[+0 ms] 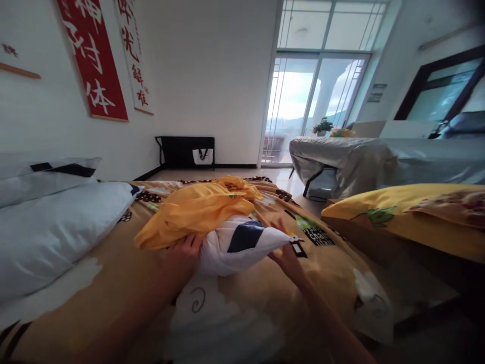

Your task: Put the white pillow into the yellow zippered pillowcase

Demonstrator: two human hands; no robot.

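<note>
You have a white pillow [242,245] with a dark navy patch lying on the bed, its free corner pointing toward 3 o'clock and tapering to a tip. A yellow-orange pillowcase [197,210] is bunched over its far end, from 9 to 12 o'clock of the pillow, crumpled in loose folds with the opening dragged partway over the white fabric. The exposed half of the pillow looks soft and creased, and it sags slightly at its near edge at 6 o'clock.

pillow [242,245] on bed [113,283], pillows [56,227] left
</note>
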